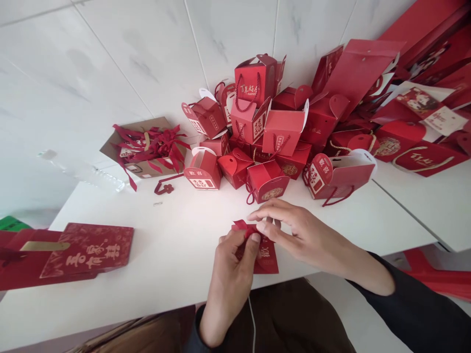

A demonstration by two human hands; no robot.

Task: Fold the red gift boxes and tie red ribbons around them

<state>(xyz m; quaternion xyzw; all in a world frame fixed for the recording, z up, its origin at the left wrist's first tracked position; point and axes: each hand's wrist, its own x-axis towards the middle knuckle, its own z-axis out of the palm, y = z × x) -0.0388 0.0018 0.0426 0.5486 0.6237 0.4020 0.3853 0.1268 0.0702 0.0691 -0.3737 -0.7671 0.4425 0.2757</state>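
Ribbon [240, 225] lies bunched over the near red packet [271, 266], which rests on the table [165, 279] close to its front edge, in front of the piled boxes [201, 179]. The left hand [230, 272] pinches the ribbon between thumb and forefinger; the right hand [312, 230] reaches over from the other side, its fingers loosely bent, and whether they grip a strand I cannot tell. Handling it well probably means a firm left pinch, light right fingertips and an even, gentle pull, with the packet flat, since a hard tug could crease it or twist the ribbon.
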